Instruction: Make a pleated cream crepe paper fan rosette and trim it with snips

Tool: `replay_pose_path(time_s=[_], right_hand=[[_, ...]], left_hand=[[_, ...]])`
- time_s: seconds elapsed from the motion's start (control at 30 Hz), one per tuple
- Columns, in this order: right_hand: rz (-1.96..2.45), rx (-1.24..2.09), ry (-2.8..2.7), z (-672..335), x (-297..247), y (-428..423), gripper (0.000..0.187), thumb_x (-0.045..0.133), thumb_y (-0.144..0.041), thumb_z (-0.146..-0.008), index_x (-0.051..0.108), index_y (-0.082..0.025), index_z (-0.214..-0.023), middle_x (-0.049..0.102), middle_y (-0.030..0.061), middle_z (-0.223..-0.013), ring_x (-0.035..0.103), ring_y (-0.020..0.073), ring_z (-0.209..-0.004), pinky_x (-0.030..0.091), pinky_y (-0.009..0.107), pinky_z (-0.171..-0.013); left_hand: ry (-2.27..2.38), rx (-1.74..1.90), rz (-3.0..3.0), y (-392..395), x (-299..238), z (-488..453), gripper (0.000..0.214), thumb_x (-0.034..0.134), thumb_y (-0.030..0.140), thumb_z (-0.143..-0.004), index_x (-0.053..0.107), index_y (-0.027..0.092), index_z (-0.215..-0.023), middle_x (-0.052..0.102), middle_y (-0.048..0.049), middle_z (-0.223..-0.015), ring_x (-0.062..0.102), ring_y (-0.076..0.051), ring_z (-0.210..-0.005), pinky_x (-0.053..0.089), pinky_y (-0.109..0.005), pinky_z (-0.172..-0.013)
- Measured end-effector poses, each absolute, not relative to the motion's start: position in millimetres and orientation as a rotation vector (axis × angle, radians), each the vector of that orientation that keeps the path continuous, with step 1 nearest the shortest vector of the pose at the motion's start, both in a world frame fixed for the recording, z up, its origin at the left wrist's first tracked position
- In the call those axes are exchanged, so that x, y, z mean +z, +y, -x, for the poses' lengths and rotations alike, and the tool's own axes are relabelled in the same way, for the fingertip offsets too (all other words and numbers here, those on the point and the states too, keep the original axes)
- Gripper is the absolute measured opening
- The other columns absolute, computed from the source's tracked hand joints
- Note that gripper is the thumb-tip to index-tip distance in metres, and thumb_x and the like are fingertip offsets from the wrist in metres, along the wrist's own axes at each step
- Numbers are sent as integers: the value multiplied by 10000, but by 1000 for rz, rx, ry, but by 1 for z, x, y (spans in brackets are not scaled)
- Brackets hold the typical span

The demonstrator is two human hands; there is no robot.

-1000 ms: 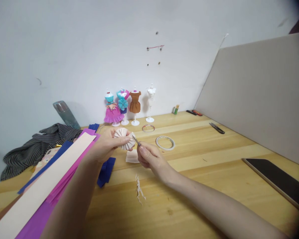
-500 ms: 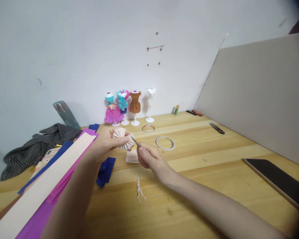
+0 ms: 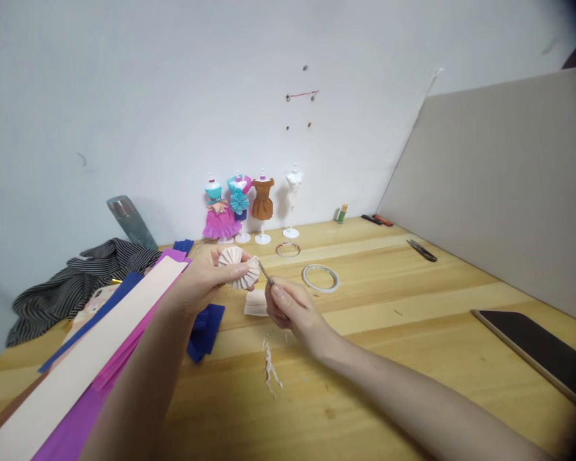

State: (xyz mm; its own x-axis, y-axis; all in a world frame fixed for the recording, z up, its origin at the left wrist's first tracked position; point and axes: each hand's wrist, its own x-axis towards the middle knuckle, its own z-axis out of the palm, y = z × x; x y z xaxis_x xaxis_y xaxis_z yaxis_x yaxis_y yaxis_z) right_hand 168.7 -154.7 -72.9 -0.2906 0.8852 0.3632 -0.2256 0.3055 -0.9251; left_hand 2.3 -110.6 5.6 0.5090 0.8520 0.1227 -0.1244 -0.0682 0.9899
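Note:
My left hand [image 3: 208,272] pinches a pale pink pleated paper fan [image 3: 244,276] between thumb and fingers, its folds spread out in a round shape. In my right hand [image 3: 292,307] is a thin pointed metal tool [image 3: 265,273], which looks like tweezers. Its tip is at the right edge of the pleated paper. Beneath the hands lies a folded strip of pale pink paper [image 3: 255,303], partly hidden by my right fingers. Thin curled paper scraps [image 3: 270,366] lie nearer to me on the wooden table [image 3: 365,384].
Small dress forms [image 3: 262,202] stand by the wall. A tape roll [image 3: 320,278], wire ring [image 3: 288,250], snips [image 3: 421,250] and a dark tablet-like slab [image 3: 528,349] lie rightward. Coloured paper strips [image 3: 105,346], blue paper [image 3: 205,330], striped cloth [image 3: 86,275] and a bottle [image 3: 132,221] are left.
The metal tool's tip has drawn slightly right, off the face of the pleated paper to its edge. My left hand keeps its hold. The whole view has shifted a little.

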Motion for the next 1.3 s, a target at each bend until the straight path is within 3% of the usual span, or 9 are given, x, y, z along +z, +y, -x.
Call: replay_pose_path(time_s=[0.33, 1.13, 1.3], right_hand=[[698, 1151, -1479, -169, -68, -160, 442, 436, -566, -888, 364, -206, -643, 287, -57, -557, 260, 94, -494, 201, 240, -455], [541, 1342, -1252, -167, -69, -154, 416, 529, -513, -851, 381, -197, -624, 259, -81, -521, 231, 67, -441, 166, 220, -416], [566, 1252, -1170, -173, -61, -154, 305, 603, -461, -805, 475, -185, -791, 271, -96, -533, 198, 56, -431, 149, 213, -412]], left_hand=[[722, 922, -1435, -110, 4, -4, 252, 795, 291, -631, 684, 108, -764, 675, -30, -640, 615, -125, -573, 478, -228, -586], [783, 934, -1560, -106, 0, 7, 234, 782, 274, -658, 691, 131, -820, 694, -32, -690, 635, -139, -611, 491, -246, -622], [729, 864, -1573, -106, -4, 2, 240, 759, 297, -690, 694, 118, -836, 693, -46, -691, 628, -144, -619, 482, -247, -614]])
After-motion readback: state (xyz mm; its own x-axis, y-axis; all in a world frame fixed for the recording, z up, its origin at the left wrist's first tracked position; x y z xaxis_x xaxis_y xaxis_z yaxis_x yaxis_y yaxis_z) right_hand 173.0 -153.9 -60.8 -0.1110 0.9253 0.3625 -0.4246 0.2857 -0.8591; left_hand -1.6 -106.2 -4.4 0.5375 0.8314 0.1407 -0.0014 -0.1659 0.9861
